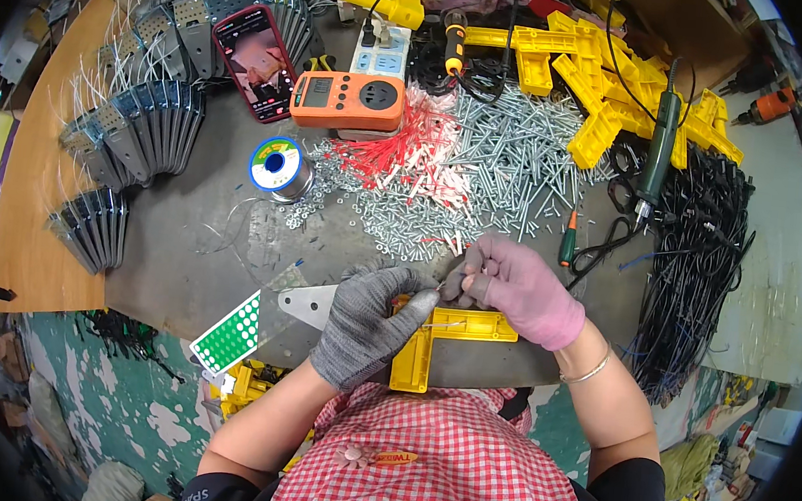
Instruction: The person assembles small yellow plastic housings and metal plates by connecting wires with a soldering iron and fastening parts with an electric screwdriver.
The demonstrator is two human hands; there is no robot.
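Observation:
My left hand [371, 324], in a grey glove, is closed, with thumb and forefinger pinched on a thin wire [441, 286] whose ends I cannot follow. Opposite it my right hand [517, 287], in a pink glove with grey fingers, is closed too; what its fingertips hold is too small to make out. Directly below both hands lies a T-shaped yellow plastic housing [482, 326] at the table's front edge, a pale wire in its channel. A grey metal plate with holes [308, 304] sticks out left of my left hand, which hides its other end.
A green sticker sheet [230, 333] lies front left. Beyond are a solder spool [276, 165], an orange meter [349, 101], a phone [253, 61], piled screws [515, 146], and yellow housings [594, 134]. Metal brackets [135, 127] stand left; black cables [702, 248] and a green-handled tool [660, 144] lie right.

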